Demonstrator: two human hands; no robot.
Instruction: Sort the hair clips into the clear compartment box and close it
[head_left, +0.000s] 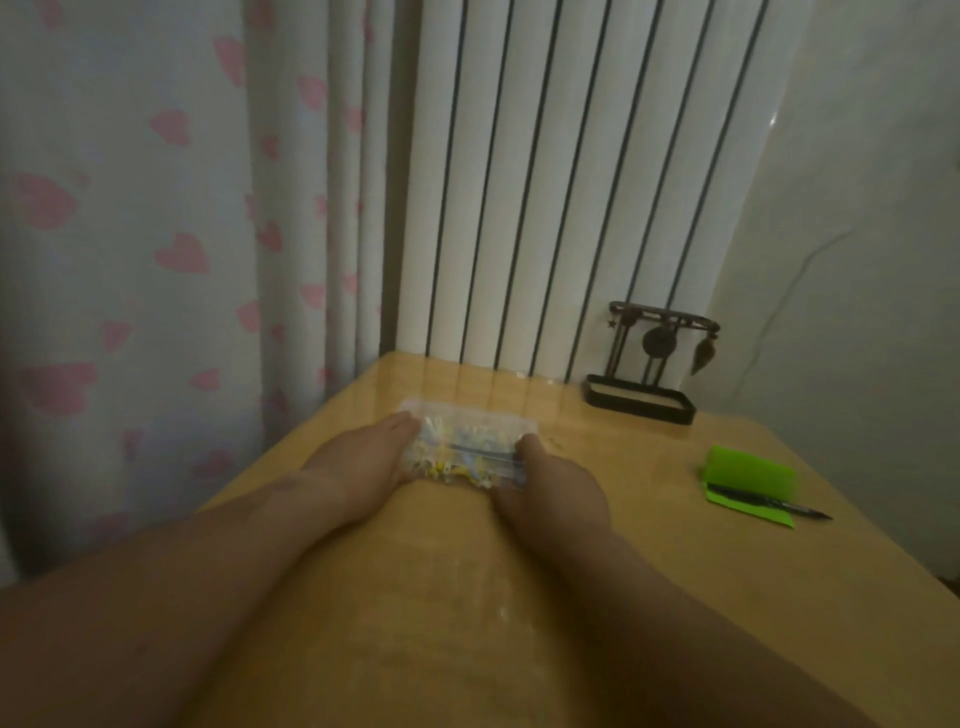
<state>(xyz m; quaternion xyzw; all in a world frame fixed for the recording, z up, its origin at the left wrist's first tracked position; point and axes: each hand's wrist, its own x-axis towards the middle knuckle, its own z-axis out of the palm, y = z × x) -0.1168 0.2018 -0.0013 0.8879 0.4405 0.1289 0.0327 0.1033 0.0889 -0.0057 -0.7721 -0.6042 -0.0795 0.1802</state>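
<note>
The clear compartment box (470, 441) lies flat on the wooden table (467, 597), a little past its middle. Small yellow, white and pale blue hair clips (457, 462) show through the plastic; the picture is too blurred to tell which compartments they are in or whether the lid is down. My left hand (363, 462) lies against the box's left end with its fingers straight along that side. My right hand (550, 493) holds the box's right end, with the thumb on top of it and the fingers curled at its near corner.
A dark metal ornament stand (649, 364) sits at the back right by the wall. A green notepad (748, 483) with a black pen (774, 504) on it lies at the right. Heart-print curtains hang beyond the table's left edge.
</note>
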